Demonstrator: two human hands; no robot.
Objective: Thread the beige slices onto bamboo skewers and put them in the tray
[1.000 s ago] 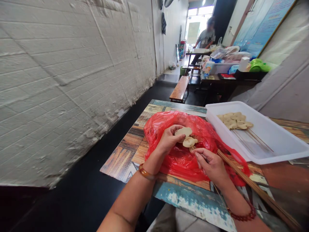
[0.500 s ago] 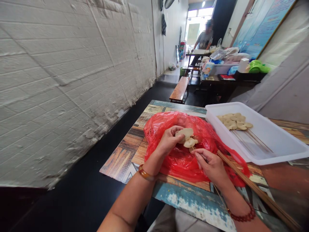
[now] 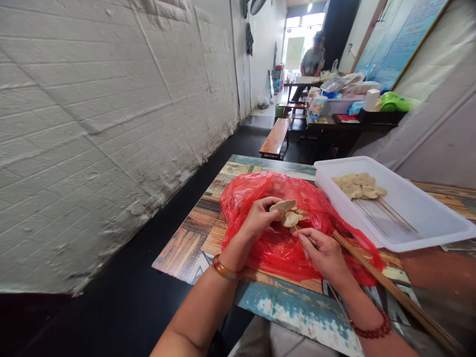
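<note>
At the centre of the frame, your left hand (image 3: 261, 215) pinches a flat, pale beige slice (image 3: 283, 205) between thumb and fingers, its grip narrow, with an amber-coloured bangle (image 3: 225, 267) around the wrist; just beside it, your right hand (image 3: 325, 252) holds a thin wooden skewer (image 3: 296, 228) in a close fingertip pinch, the tip meeting a smaller beige piece (image 3: 290, 219), though you cannot tell from here how far it has gone through, and a dark red beaded bracelet (image 3: 372, 329) circles that wrist; both hands are over a crumpled red plastic bag (image 3: 267, 255) spread on the wood-patterned table (image 3: 275, 303), more pale pieces showing near your fingers; at the right of the frame stands a white plastic tray (image 3: 441, 218), with a cluster of skewered beige slices (image 3: 359, 186) at its far left and their sticks pointing towards the near right; a bundle of wooden skewers (image 3: 394, 291) slants from the bag to the lower right corner, while a wooden bench (image 3: 275, 137) and another person (image 3: 312, 63) show in the upper part
</note>
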